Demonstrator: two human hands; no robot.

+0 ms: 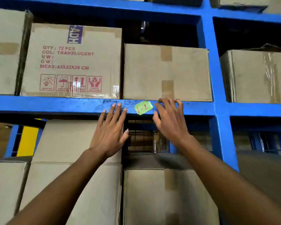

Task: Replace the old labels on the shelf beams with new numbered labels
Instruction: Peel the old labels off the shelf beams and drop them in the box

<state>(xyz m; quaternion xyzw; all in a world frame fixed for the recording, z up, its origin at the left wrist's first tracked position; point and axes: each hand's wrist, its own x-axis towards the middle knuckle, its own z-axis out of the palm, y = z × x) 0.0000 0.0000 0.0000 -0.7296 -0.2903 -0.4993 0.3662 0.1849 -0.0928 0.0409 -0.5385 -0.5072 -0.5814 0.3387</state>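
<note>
A green label point(143, 107) marked "1-2" in red sits slightly tilted on the blue shelf beam point(55, 104). My left hand point(110, 135) is spread flat, its fingertips touching the beam just left of the label. My right hand point(169, 120) hovers at the label's right edge with curled, parted fingers; I see nothing held in it. Neither hand covers the label.
Taped cardboard boxes point(167, 72) fill the shelf above the beam, one printed "QTY: 72 PCS" point(71, 60). More boxes point(165, 195) stand below. A blue upright post point(217, 88) rises at right. A yellow panel point(28, 140) shows at lower left.
</note>
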